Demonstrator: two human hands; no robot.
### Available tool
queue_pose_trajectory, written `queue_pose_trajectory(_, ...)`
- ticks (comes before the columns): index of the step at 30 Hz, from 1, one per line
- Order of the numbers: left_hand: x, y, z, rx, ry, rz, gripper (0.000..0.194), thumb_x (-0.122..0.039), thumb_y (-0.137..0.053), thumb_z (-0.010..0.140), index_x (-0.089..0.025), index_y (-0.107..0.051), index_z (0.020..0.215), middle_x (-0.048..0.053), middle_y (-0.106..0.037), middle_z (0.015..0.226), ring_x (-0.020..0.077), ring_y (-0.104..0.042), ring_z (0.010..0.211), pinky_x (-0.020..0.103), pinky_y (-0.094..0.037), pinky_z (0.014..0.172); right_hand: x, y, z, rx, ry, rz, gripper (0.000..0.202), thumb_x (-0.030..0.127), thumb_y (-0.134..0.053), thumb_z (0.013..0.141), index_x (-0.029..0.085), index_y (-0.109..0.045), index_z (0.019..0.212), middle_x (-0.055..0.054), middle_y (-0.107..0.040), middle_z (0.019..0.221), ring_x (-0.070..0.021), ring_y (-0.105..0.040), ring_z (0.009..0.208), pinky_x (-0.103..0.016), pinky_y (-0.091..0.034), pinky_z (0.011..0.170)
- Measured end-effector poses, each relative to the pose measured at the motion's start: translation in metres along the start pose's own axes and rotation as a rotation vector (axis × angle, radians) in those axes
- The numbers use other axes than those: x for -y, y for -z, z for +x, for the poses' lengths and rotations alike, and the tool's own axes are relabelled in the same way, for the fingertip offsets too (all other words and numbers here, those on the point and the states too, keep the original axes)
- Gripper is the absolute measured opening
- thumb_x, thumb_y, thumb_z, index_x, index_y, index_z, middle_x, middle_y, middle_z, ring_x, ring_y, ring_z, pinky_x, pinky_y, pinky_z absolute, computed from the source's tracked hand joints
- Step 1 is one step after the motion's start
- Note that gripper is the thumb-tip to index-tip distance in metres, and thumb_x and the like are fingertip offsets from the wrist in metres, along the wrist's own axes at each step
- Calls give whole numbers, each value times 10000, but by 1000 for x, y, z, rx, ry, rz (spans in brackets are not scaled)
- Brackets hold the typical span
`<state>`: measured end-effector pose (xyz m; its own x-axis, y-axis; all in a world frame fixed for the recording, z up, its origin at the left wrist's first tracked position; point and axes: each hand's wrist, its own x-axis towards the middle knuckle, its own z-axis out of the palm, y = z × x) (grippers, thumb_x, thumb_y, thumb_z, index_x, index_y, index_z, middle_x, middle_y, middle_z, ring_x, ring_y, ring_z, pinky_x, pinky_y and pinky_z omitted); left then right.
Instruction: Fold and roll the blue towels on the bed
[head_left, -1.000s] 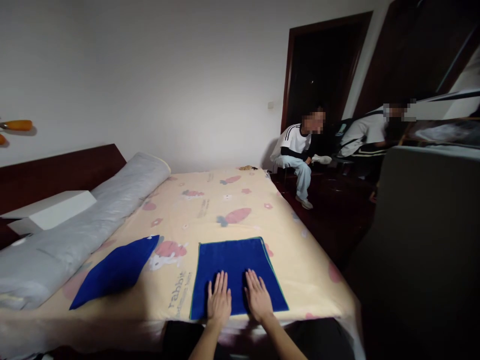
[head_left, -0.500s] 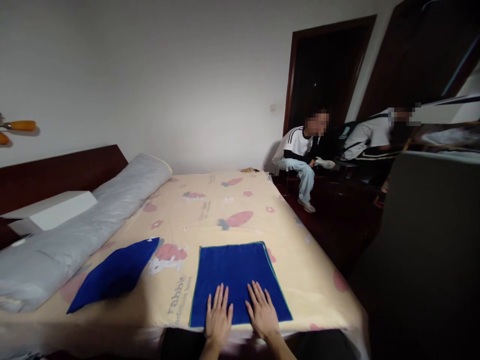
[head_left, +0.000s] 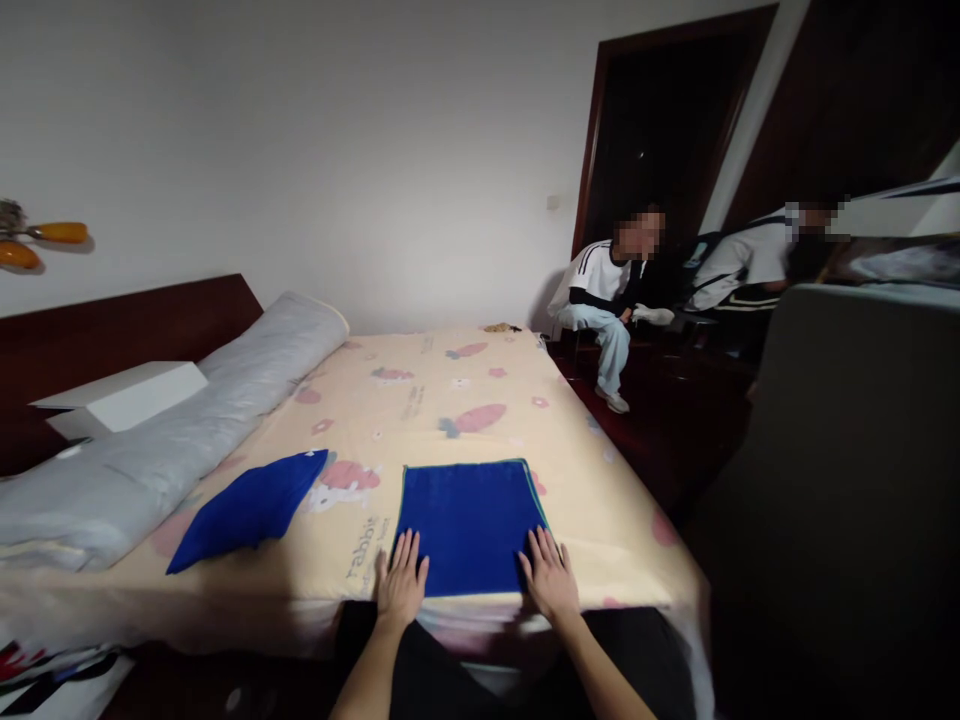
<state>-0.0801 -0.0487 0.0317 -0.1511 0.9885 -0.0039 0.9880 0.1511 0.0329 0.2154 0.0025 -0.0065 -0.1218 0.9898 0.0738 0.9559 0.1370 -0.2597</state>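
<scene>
Two edges covered: left hand (head_left: 403, 582), right hand (head_left: 553, 580) spread flat on the blue cloth (head_left: 472, 520), lower centre of frame!

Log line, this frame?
blue cloth: flat on bedsheet; left hand: at its near-left corner; right hand: at its near-right corner; second blue cloth: further left, rumpled

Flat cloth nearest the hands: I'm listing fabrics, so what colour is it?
The flat cloth is deep blue, green-edged; the head view shows it best.

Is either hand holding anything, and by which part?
Nothing appears held: the left hand and right hand lie open, palms down, at the near corners of the flat blue cloth.
</scene>
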Motion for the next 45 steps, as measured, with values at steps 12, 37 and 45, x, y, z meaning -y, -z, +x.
queue_pose_trajectory(12,-93,-32,43,-73,-310,-142,552,-291,-236,971,-258,-181,1519,8,-268,1588,175,-240,1465,457,-240,1199,66,-11,40,27,349,144,537,279,-347,949,176,-388,1474,-67,-335,1544,-223,-291,1433,-397,-257,1162)
queue_pose_trajectory(37,-76,-38,145,-174,-443,-46,596,-237,-288,963,-253,-83,1522,26,-315,1575,173,-271,1454,440,-298,1176,72,-30,119,52,477,102,555,222,-336,962,191,-278,1513,-74,-308,1551,-204,-259,1445,-433,-281,1162)
queue_pose_trajectory(45,13,-29,184,-97,7,-15,528,-402,-220,992,-277,-225,1505,25,-232,1598,192,-216,1474,517,-229,1183,-28,-20,162,-50,128,5,594,492,-256,1006,173,-309,1504,-83,-331,1545,-229,-263,1446,-485,-223,1170)
